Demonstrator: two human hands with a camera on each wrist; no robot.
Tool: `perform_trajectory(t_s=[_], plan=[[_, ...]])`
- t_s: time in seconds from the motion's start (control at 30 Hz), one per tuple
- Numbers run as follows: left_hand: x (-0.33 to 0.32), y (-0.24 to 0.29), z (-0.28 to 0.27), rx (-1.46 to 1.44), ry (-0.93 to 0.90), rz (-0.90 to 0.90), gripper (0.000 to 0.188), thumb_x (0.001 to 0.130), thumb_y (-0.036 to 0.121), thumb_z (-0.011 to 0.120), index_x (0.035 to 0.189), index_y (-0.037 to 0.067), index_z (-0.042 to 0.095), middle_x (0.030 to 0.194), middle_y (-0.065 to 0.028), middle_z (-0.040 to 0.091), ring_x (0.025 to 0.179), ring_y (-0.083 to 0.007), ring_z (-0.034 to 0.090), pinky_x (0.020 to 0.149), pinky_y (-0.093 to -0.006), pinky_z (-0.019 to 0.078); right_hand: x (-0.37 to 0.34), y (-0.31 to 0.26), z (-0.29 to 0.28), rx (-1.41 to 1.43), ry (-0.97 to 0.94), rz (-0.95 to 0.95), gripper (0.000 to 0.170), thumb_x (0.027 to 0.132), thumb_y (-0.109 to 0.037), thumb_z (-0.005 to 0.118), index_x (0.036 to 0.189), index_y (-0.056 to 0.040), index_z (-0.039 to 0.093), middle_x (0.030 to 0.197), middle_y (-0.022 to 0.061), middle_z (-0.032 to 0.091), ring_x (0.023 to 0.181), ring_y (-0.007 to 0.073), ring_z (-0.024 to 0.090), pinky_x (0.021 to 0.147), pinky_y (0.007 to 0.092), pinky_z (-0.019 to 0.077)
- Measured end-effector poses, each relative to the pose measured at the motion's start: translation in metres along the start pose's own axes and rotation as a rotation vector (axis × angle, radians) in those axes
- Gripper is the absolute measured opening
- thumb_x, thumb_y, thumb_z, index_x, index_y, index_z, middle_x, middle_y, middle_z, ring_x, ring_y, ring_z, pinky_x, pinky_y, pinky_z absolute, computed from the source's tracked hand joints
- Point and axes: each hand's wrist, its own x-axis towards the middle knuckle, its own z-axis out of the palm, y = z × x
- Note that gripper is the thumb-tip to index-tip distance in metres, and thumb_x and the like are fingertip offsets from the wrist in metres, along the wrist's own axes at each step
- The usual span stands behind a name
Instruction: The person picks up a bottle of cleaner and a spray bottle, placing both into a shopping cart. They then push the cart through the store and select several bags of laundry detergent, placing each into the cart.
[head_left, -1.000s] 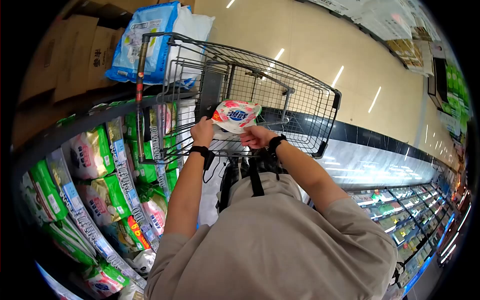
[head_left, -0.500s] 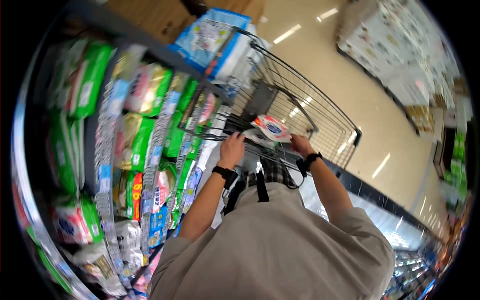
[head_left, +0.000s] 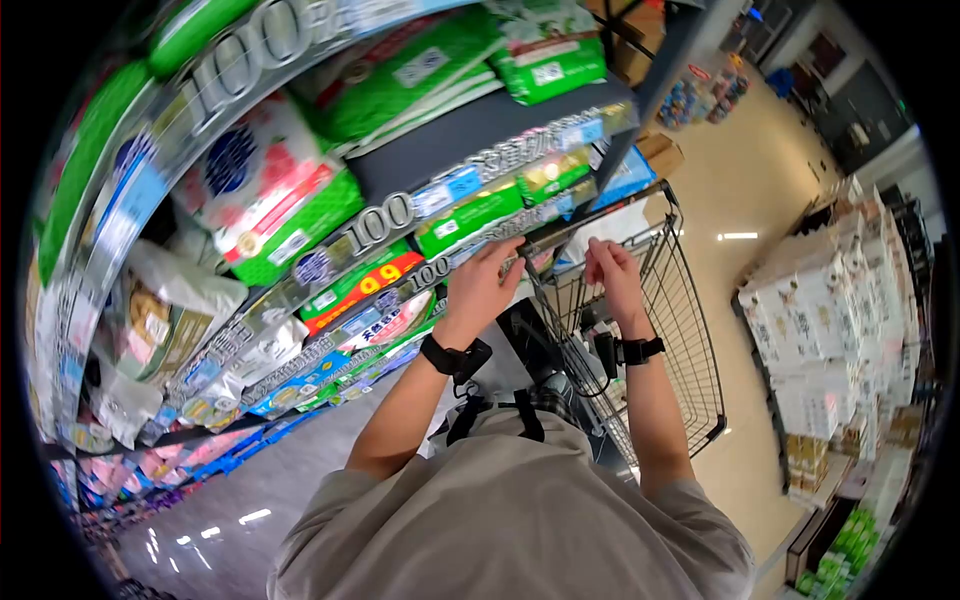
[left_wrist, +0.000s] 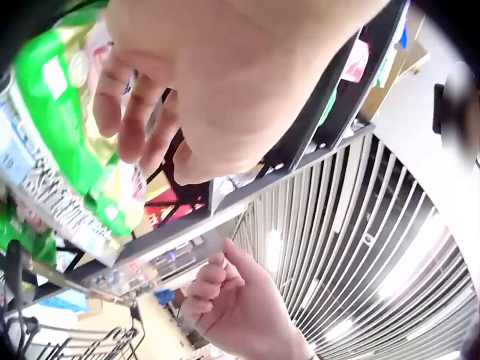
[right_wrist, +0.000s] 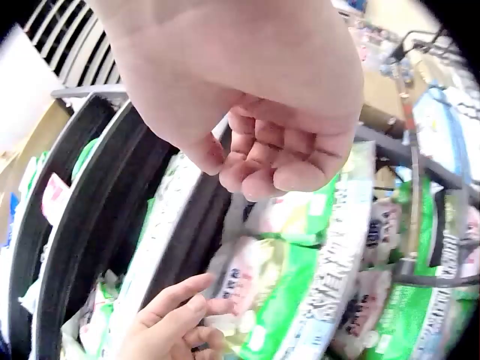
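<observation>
My left hand is held up in front of the shelf with relaxed, partly extended fingers and nothing in them. It overlaps the near end of the shopping cart in the head view. The right hand hovers over the cart basket, its fingers loosely curled and holding nothing. In the right wrist view those curled fingers surround no object. A green-and-white pack with a pink floral print lies on the shelf to the left. Part of the basket is hidden behind my right forearm.
Shelves with price strips and several green packs run along the left. A blue bag sits beyond the cart. White stacked cartons stand to the right, across a beige floor.
The floral-printed package has left my hands. My view and body have turned left toward the shelf, and both hands have risen from the cart basket.
</observation>
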Motion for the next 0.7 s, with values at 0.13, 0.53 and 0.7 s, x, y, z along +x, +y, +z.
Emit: perform_trajectory(t_s=[0.13,0.53,0.7], plan=[[-0.002,0.000,-0.069,-0.058,0.235,0.003,0.022,0.083,0.012,0.067,0.104,0.008,0.063,0.083,-0.0034,0.064,0.051,-0.0119,0.053,0.048,-0.0261,0.0415,0.017,-0.052,0.069,-0.060,-0.184,-0.243,0.027,0.094,-0.023,0.059,0.075,-0.0039,0.057,0.059,-0.0036,0.050,0.053,0.0036,0.042,0.049,0.0212,0.0314],[-0.003,0.003,-0.232,0.156,1.060,-0.128,0.029,0.086,0.020,0.067,0.102,-0.001,0.055,0.080,-0.0051,0.051,0.055,-0.0105,0.045,0.048,-0.0256,0.0371,0.051,-0.151,0.230,-0.568,-0.423,-0.821,0.035,0.085,-0.036,0.065,0.079,-0.0021,0.059,0.060,0.0100,0.057,0.055,0.0290,0.056,0.054,0.0374,0.0441],[0.011,-0.017,-0.258,0.228,1.101,-0.142,0.031,0.087,0.026,0.066,0.096,-0.002,0.056,0.071,-0.0072,0.056,0.054,-0.0135,0.051,0.049,-0.0273,0.0390,0.067,-0.166,0.270,-0.667,-0.544,-0.857,0.043,0.089,-0.046,0.053,0.084,-0.0032,0.058,0.075,0.0155,0.065,0.072,0.0362,0.062,0.062,0.0439,0.0478]])
